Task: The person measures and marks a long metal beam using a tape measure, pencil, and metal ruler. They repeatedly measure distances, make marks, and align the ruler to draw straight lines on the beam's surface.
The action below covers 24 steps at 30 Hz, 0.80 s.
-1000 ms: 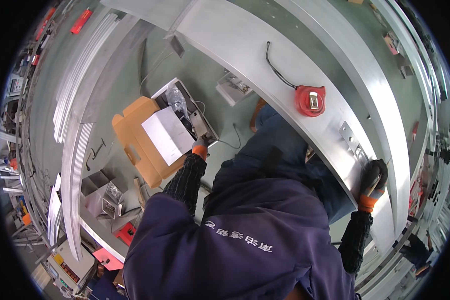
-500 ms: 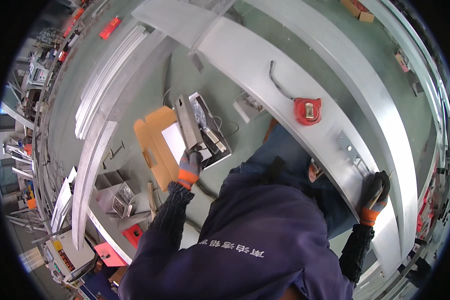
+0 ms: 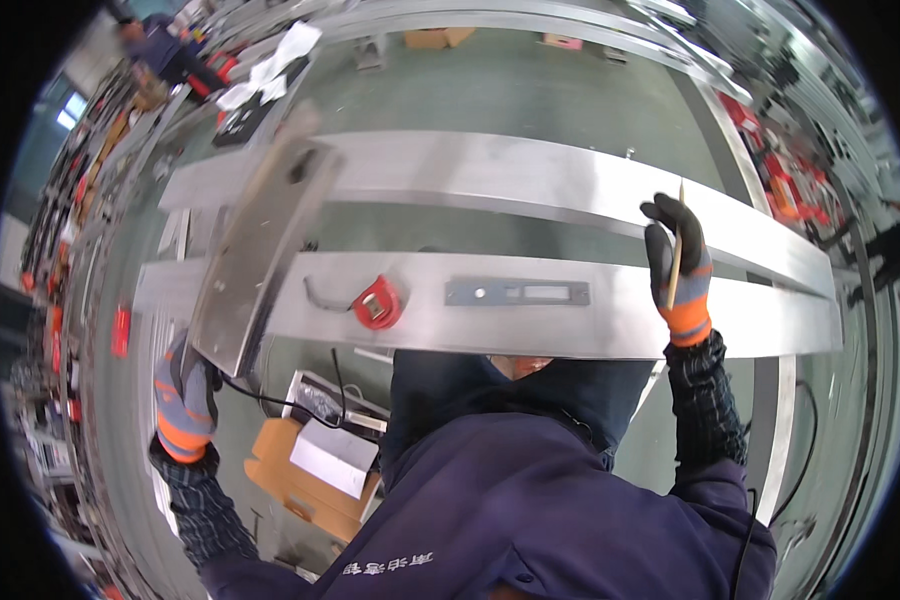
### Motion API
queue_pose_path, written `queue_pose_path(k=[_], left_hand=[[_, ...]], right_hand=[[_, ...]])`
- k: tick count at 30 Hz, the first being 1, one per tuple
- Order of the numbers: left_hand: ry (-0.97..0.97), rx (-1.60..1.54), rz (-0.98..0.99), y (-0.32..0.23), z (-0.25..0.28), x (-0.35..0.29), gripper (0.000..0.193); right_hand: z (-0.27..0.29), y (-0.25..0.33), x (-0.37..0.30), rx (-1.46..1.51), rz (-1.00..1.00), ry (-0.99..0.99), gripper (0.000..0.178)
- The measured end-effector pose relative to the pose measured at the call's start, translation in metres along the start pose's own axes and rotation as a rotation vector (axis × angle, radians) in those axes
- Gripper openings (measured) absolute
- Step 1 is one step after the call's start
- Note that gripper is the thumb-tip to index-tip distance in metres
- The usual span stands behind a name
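Observation:
My left hand [image 3: 184,398], in a grey and orange glove, is closed around the lower end of a long grey metal housing [image 3: 248,255]. The housing is tilted up above the near beam, with a dark slot near its blurred far end. A black cable [image 3: 260,396] trails beside its lower end. Over the right part of the beams, my right hand [image 3: 682,262] holds a thin wooden pencil [image 3: 676,268] upright against the palm. On the near silver beam [image 3: 410,335] lie a red tape measure [image 3: 377,303] with a dark strap and a slotted grey metal plate [image 3: 517,292].
A second silver beam [image 3: 490,165] lies behind the near one. Below on the floor, at left, are an open cardboard box [image 3: 300,490] with white paper and a white tray of parts. Another person [image 3: 165,50] stands far left. Red items [image 3: 785,180] line the right side.
My left hand has lifted the metal housing from the box up over the beams. My right hand has risen off the near beam, still with the pencil. The view has turned.

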<state>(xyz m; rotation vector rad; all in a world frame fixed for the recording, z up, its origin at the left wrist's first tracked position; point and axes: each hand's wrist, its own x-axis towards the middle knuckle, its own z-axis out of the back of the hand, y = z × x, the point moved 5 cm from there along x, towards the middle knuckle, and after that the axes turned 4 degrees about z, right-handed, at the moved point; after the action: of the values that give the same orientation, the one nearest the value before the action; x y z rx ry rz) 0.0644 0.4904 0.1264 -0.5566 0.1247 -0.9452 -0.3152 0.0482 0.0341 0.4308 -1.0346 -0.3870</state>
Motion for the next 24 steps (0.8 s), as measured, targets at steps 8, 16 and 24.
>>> queue_pose_path(k=[8,16,24], left_hand=[[0.420,-0.094,-0.592,-0.160,-0.109,0.183,0.033],[0.788,-0.114,-0.270,-0.191,-0.189,0.256,0.035],[0.590,-0.182,-0.395,-0.136,-0.284,0.385,0.030]], right_hand=[[-0.007,-0.053,0.053,0.322,-0.222,0.063,0.041],[-0.037,-0.118,0.025,0.427,-0.478,0.329,0.029],[-0.070,-0.205,0.064,0.214,-0.319,0.136,0.021]])
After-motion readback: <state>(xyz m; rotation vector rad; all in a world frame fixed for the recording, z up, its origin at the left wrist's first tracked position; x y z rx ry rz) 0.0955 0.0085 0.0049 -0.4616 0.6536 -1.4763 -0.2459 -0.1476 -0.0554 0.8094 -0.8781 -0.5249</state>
